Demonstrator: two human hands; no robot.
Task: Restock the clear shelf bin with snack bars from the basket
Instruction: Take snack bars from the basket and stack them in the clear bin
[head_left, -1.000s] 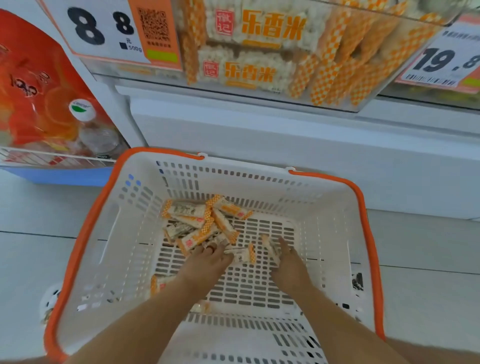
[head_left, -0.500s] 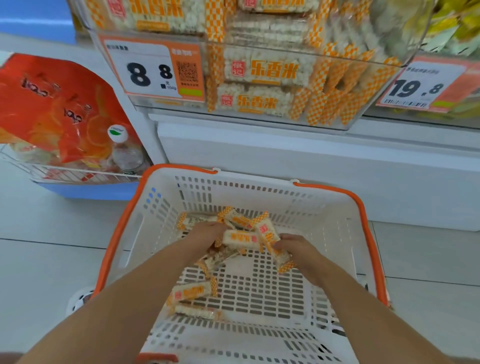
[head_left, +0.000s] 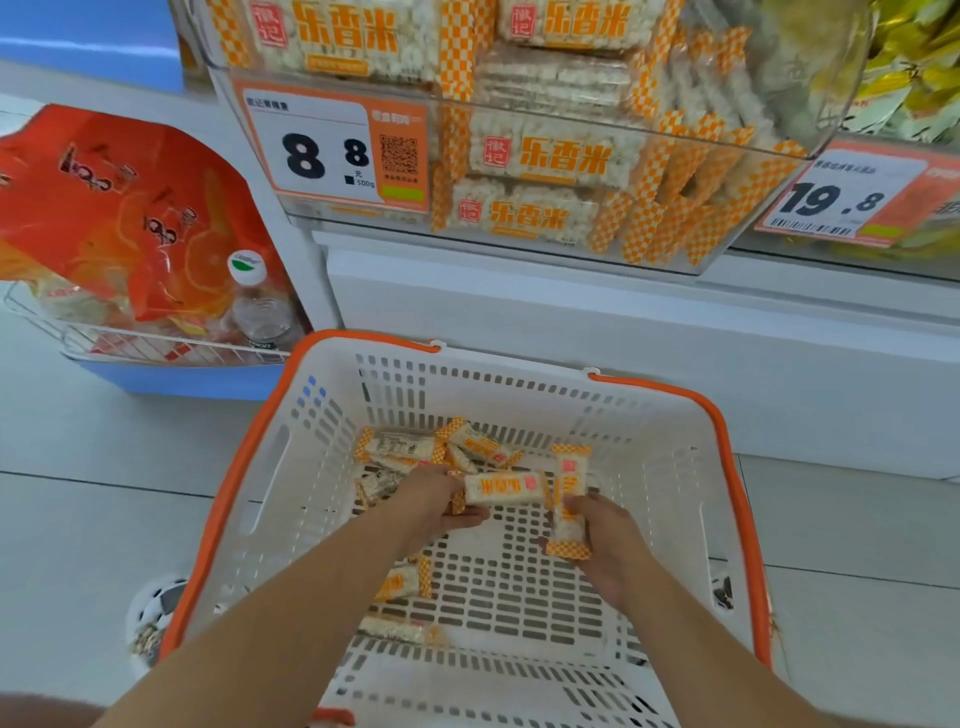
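Note:
A white basket (head_left: 670, 467) with an orange rim stands on the floor below the shelf. Several white-and-orange snack bars (head_left: 405, 448) lie at its far side, and two more (head_left: 402, 582) lie nearer me. My left hand (head_left: 434, 496) grips one snack bar (head_left: 506, 488) held sideways above the basket floor. My right hand (head_left: 605, 540) holds another bar (head_left: 569, 499) standing on end. The clear shelf bin (head_left: 737, 244) above holds many of the same bars.
A price tag reading 8.8 (head_left: 332, 150) sits on the bin's front left, and a 19.8 tag (head_left: 841, 200) on the neighbouring bin. To the left a wire rack (head_left: 130, 345) holds an orange bag (head_left: 119, 208) and a water bottle (head_left: 260, 306). The floor is pale tile.
Both hands have closed on bars from the pile and lifted them off the basket floor. The view has tilted up, showing more of the shelf bin.

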